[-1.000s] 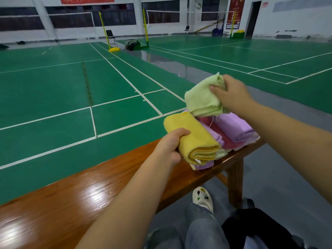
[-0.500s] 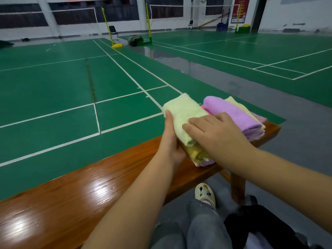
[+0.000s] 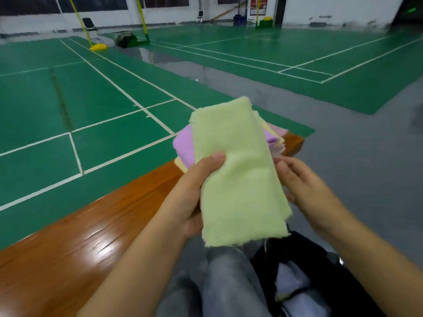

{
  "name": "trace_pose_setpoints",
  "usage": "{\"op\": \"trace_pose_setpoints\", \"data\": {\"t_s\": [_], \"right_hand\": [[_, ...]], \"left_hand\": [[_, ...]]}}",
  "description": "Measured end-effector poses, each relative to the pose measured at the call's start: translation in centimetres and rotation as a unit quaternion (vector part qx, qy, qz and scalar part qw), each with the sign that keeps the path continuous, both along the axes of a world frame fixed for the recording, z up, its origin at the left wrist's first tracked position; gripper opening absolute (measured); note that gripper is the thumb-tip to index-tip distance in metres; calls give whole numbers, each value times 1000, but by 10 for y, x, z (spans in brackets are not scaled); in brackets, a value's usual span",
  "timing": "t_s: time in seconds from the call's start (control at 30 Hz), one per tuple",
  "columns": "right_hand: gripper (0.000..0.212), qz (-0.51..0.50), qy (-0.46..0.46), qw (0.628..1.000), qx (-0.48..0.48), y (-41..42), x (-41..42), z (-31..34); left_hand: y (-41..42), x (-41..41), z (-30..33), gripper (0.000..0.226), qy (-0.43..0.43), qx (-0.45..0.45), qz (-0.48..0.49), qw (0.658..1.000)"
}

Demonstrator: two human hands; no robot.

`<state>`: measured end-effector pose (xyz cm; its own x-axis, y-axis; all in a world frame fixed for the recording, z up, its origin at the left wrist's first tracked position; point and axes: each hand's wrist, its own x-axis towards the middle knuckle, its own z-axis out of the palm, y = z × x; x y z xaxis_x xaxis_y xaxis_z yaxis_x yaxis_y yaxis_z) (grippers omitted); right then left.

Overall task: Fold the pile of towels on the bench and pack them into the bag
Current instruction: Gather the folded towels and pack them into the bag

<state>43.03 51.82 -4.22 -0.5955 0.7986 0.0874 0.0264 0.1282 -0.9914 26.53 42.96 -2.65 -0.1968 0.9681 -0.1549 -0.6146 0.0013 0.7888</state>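
Observation:
A folded light green towel (image 3: 238, 170) is lifted in front of me, above my lap. My left hand (image 3: 194, 191) grips its left edge, thumb on top and fingers behind. My right hand (image 3: 302, 186) is just off its right edge, fingers loosely extended beside the cloth and holding nothing. Behind the towel, the pile of folded towels (image 3: 183, 145) in purple, yellow and pink sits at the far end of the wooden bench (image 3: 80, 248). The black bag (image 3: 304, 266) lies open by my right knee, with pale folded cloth inside.
My legs in grey jeans (image 3: 224, 282) are between the bench and the bag. Green badminton courts with white lines stretch beyond the bench. A grey floor strip runs to the right. Net posts and a chair stand far off.
The green towel has come off the pile and toward me, now in my left hand. My right hand has left the stack and sits beside the towel. The view has tilted downward.

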Motion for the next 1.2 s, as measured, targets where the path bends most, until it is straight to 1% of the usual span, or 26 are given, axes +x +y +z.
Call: {"op": "trace_pose_setpoints", "data": {"t_s": [0.03, 0.07, 0.13, 0.17, 0.2, 0.27, 0.3, 0.33, 0.4, 0.47, 0.53, 0.57, 0.6, 0.67, 0.7, 0.73, 0.83, 0.9, 0.93, 1.0, 1.07, 1.13, 1.2], "right_hand": [[50, 24, 15, 995, -93, 0, 8, -7], [51, 21, 36, 985, -170, 0, 22, -17], [58, 2, 80, 960, -270, 2, 48, -39], [55, 1, 89, 953, -291, 3, 63, -49], [58, 4, 94, 949, -301, 4, 74, -57], [86, 0, 120, 933, -340, 9, 105, -83], [92, -5, 127, 929, -348, 12, 118, -96], [92, -26, 133, 926, -352, 16, 134, -112], [91, -67, 135, 922, -356, 21, 161, -140], [91, -99, 110, 922, -357, 22, 179, -166], [99, -145, 75, 911, -378, 24, 196, -200], [98, -162, 58, 902, -396, 23, 204, -217], [89, -174, 46, 893, -412, 19, 209, -233], [64, -185, 46, 869, -456, 7, 217, -268], [59, -192, 49, 856, -478, 0, 219, -283], [61, -199, 51, 842, -499, -9, 220, -305], [89, -220, 63, 799, -556, -31, 217, -354], [96, -224, 72, 777, -584, -39, 213, -381], [97, -226, 77, 767, -596, -41, 211, -390], [98, -243, 88, 747, -612, -41, 209, -408], [92, -261, 91, 737, -617, -36, 207, -424], [78, -272, 98, 733, -616, -28, 203, -436], [66, -283, 106, 729, -614, -20, 197, -449]], "left_hand": [[-1, 13, -1, 23, -14, 2, -13, 1000], [3, 31, -6, 22, -25, -4, -33, 999], [10, 55, -22, 23, -32, -24, -65, 997], [18, 69, -34, 24, -26, -42, -90, 995], [25, 81, -46, 28, -18, -58, -115, 992], [42, 104, -74, 45, -2, -106, -166, 980], [50, 112, -87, 50, 12, -125, -183, 975], [61, 124, -105, 52, 25, -146, -201, 968], [82, 144, -137, 48, 40, -181, -238, 953], [98, 159, -167, 43, 58, -198, -274, 939], [113, 178, -202, 48, 82, -222, -319, 918], [118, 187, -221, 50, 92, -239, -339, 905], [120, 193, -238, 49, 97, -253, -360, 893], [124, 202, -274, 44, 116, -287, -404, 861], [124, 205, -289, 42, 127, -303, -427, 842], [124, 206, -307, 39, 138, -324, -450, 821], [118, 201, -348, 31, 176, -396, -495, 753], [116, 194, -369, 29, 210, -434, -514, 709], [116, 191, -377, 30, 233, -442, -515, 697], [122, 187, -391, 42, 295, -435, -493, 694], [132, 186, -400, 56, 359, -409, -462, 701], [141, 183, -407, 60, 375, -408, -438, 707], [146, 176, -424, 66, 386, -431, -417, 701]]}}
